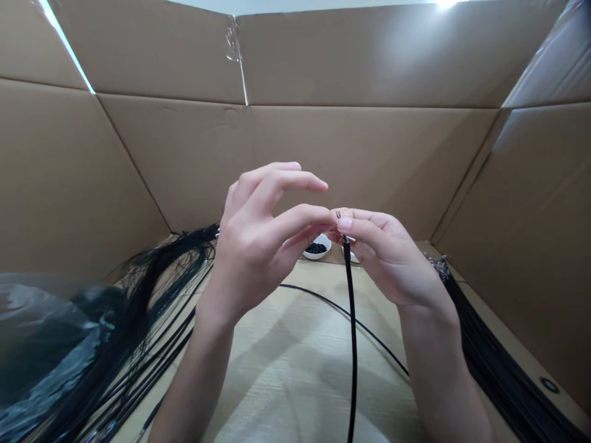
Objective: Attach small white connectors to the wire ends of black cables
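A black cable (351,326) hangs down from between my two hands, its upper end showing thin stripped wires (338,215) at the fingertips. My right hand (388,252) is closed on that end, thumb and fingers pinched around the wires. From the other side my left hand (263,227) meets it with thumb and index finger pinched at the same wires, while its other fingers are lifted away. Fingertips cover most of the wire end, so I cannot make out each strand. The cable curves off across the table behind.
Behind my hands stands a white bowl (317,247) of small black pieces, with another white dish (353,255) partly hidden. Black cables (157,289) and a clear plastic bag (50,357) lie left. A cable bundle (498,369) runs along the right. Cardboard walls (369,141) surround the table (268,369).
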The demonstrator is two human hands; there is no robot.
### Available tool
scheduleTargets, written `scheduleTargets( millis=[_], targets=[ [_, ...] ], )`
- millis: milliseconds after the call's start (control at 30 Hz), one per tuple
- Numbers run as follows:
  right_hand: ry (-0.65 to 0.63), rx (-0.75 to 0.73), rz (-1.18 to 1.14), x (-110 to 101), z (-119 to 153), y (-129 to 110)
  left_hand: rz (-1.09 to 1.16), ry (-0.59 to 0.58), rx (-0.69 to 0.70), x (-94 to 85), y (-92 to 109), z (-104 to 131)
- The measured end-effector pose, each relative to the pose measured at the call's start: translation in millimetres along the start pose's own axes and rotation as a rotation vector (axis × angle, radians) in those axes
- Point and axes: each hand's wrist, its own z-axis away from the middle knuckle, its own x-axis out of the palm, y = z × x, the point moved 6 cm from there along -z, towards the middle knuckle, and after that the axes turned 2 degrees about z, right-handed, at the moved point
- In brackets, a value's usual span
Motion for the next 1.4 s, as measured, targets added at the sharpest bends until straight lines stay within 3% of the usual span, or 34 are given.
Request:
scheduleTargets(
  millis=[200,467,733,867,1033,1400],
  targets=[
    [0.018,-0.063,0.005,-1.0,2.7,-2.7,-0.054,-0.004,0.053,3.6,0.2,-0.5],
    [0.273,-0.402,0.374,-3.6,13.6,-23.9,-0.078,0.001,0.099,2.9,-0.8,-1.0],
    [0.340,-0.622,0.734,1.1,17.1,-32.4,-0.165,0.047,0.197,4.8,2.7,0.1],
    [0.325,-0.577,0.694,1.4,14.4,-29.4,-0.106,0.038,0.171,5.2,1.8,0.4],
    [0.226,-0.423,0.434,-3.0,9.9,-21.8,0.109,0.027,-0.002,2.6,-12.7,-1.5],
    [0.215,-0.337,0.363,-5.6,8.7,-16.5,0.621,-0.194,-0.353,23.3,-29.0,2.6]
  ],
)
